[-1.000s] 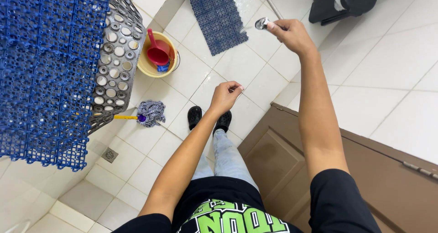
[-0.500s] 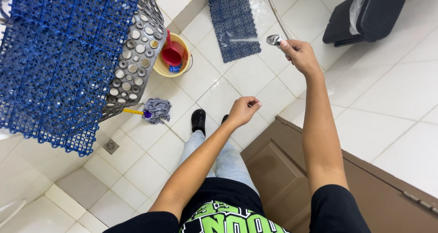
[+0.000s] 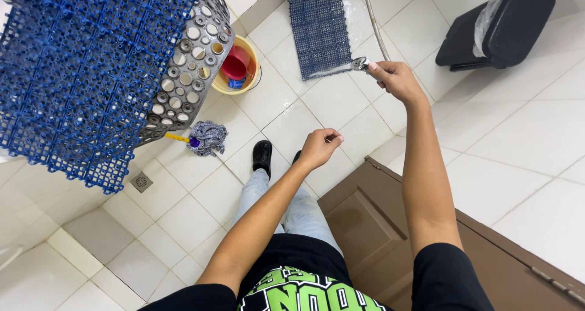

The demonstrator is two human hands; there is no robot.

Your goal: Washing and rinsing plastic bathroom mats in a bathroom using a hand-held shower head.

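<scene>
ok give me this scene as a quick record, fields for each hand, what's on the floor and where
right hand: grips a metal spray nozzle on a flexible hose, aimed at the floor mat
left hand: loosely curled, holds nothing, above the floor
floor mat: blue grid mat lying flat on the white tiles
stacked mats: blue and grey, propped up at left
bucket: yellow, with a red scoop inside
mop: head on the tiles near the black shoe
bin: black, upper right

Yellow bucket point(image 3: 214, 87), mop head point(image 3: 209, 136), floor drain point(image 3: 141, 181), possibly a bin point(image 3: 503, 26)
</scene>
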